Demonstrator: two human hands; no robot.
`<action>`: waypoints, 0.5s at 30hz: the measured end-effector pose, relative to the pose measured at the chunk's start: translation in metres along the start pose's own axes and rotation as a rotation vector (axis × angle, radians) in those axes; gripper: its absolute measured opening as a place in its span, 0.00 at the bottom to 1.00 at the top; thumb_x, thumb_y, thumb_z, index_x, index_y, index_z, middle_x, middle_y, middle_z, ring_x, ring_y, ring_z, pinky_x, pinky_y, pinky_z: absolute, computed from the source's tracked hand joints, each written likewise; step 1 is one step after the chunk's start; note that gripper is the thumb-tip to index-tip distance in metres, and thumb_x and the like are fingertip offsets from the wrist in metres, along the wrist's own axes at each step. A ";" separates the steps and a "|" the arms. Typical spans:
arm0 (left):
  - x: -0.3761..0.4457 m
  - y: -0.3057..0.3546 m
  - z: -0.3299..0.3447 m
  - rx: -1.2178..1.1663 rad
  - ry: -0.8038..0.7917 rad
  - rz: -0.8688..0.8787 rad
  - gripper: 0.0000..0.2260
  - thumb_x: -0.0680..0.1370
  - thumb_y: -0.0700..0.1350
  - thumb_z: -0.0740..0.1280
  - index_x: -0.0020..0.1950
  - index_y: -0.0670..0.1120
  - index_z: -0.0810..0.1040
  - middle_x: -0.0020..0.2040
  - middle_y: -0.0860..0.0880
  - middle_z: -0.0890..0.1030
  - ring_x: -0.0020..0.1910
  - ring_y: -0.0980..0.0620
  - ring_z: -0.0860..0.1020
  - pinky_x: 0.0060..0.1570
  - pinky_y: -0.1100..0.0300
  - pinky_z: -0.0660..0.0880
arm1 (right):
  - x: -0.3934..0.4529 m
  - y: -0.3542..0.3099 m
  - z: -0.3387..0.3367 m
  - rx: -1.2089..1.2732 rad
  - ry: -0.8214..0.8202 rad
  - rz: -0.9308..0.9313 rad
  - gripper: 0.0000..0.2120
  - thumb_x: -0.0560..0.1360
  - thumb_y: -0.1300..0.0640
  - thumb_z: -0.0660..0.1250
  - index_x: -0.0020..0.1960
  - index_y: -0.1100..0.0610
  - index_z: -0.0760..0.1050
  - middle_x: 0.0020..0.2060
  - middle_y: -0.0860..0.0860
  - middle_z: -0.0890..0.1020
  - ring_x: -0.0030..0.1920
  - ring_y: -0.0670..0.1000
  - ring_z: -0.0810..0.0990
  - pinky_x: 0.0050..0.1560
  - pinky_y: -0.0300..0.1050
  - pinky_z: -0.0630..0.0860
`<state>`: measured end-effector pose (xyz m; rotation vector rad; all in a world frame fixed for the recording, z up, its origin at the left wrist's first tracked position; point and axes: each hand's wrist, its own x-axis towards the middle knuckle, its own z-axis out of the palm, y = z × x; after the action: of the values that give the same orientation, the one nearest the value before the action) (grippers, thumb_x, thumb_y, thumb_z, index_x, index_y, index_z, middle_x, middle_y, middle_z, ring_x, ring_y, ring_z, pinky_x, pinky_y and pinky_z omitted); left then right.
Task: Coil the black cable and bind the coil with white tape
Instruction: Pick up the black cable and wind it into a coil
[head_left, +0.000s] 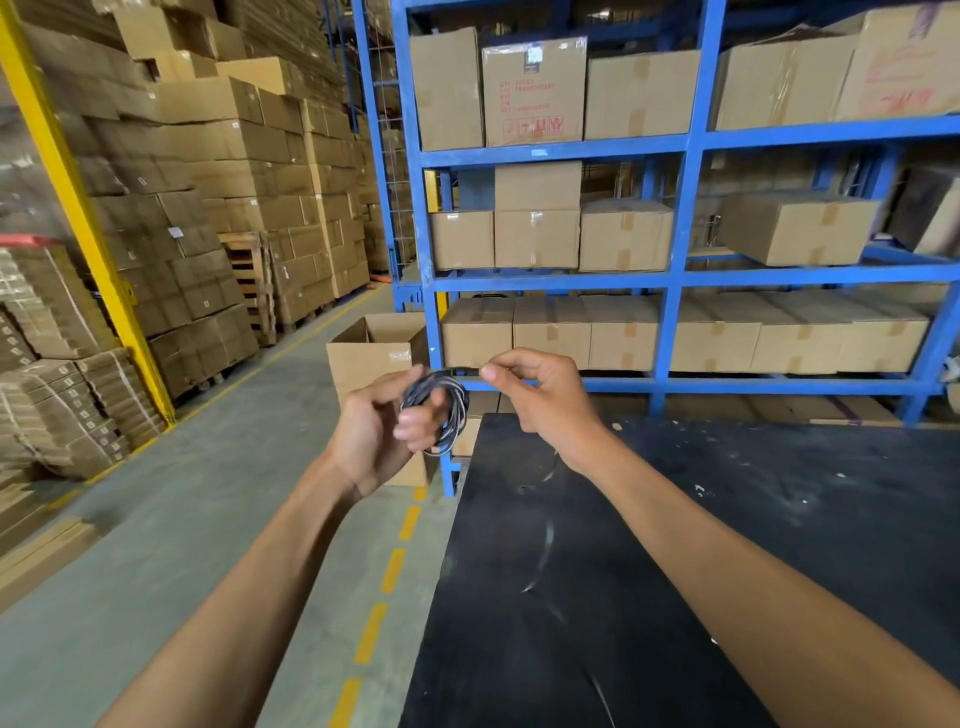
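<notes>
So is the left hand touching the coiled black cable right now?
Touching. The head view shows the left hand with its fingers passing through the black cable coil, the loops resting around them.

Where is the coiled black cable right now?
In the head view, the coiled black cable is held mid-air around the left hand, left of the right hand, beyond the black table's far-left corner.

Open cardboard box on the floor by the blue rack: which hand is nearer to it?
Left. The left hand, holding the black cable coil, appears directly in front of the open cardboard box. The right hand sits farther right, over the black table edge.
</notes>
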<state>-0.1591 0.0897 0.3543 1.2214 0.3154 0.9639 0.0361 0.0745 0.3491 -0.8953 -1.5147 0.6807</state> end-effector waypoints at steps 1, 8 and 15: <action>0.000 0.003 0.000 -0.059 -0.002 0.016 0.18 0.77 0.48 0.56 0.35 0.43 0.80 0.23 0.54 0.65 0.23 0.56 0.55 0.22 0.65 0.59 | 0.000 0.002 0.000 0.056 -0.029 0.047 0.04 0.77 0.55 0.71 0.44 0.51 0.82 0.27 0.39 0.78 0.22 0.39 0.71 0.23 0.27 0.65; 0.019 0.014 -0.001 -0.213 0.063 0.277 0.18 0.84 0.49 0.50 0.52 0.41 0.77 0.31 0.53 0.68 0.28 0.56 0.66 0.32 0.65 0.69 | -0.023 0.028 0.005 -0.008 -0.257 0.179 0.12 0.83 0.53 0.60 0.52 0.53 0.82 0.27 0.46 0.75 0.23 0.48 0.68 0.28 0.41 0.70; 0.046 0.006 -0.004 0.425 0.492 0.527 0.11 0.82 0.42 0.61 0.46 0.40 0.81 0.36 0.47 0.79 0.35 0.54 0.75 0.43 0.61 0.73 | -0.040 0.016 0.009 0.063 -0.471 0.228 0.13 0.83 0.50 0.59 0.55 0.52 0.81 0.26 0.47 0.67 0.23 0.48 0.64 0.26 0.40 0.70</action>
<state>-0.1376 0.1270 0.3711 1.4763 0.6273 1.7259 0.0298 0.0501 0.3133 -0.9080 -1.8051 1.1611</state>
